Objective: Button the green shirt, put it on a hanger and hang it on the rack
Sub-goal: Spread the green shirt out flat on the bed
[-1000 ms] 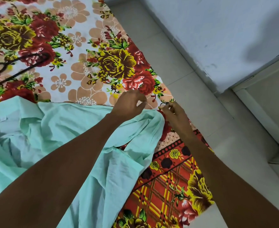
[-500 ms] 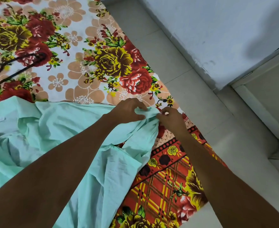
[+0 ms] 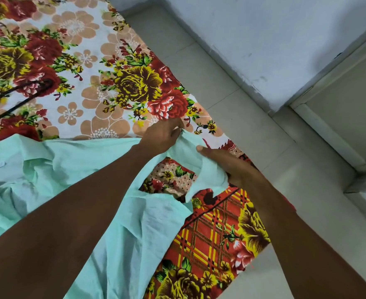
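Note:
The pale green shirt (image 3: 65, 169) lies rumpled across the floral bedsheet (image 3: 80, 87), its collar at the left. My left hand (image 3: 162, 137) grips the shirt's far edge near the bed's right side. My right hand (image 3: 227, 165) holds a bunched flap of the same shirt, thumb on top of the cloth. The two hands are a short way apart, with cloth stretched between them. A dark hanger (image 3: 20, 96) lies on the sheet at the far left, partly out of frame. No buttons are visible.
The bed's right edge runs diagonally beside a pale tiled floor (image 3: 231, 87). A light blue wall (image 3: 274, 39) and a door frame (image 3: 328, 130) stand at the right. The sheet's red plaid border (image 3: 216, 238) hangs over the near corner.
Both hands took hold of the shirt's edge, then moved apart. My right hand drew a flap of the cloth toward me and to the right.

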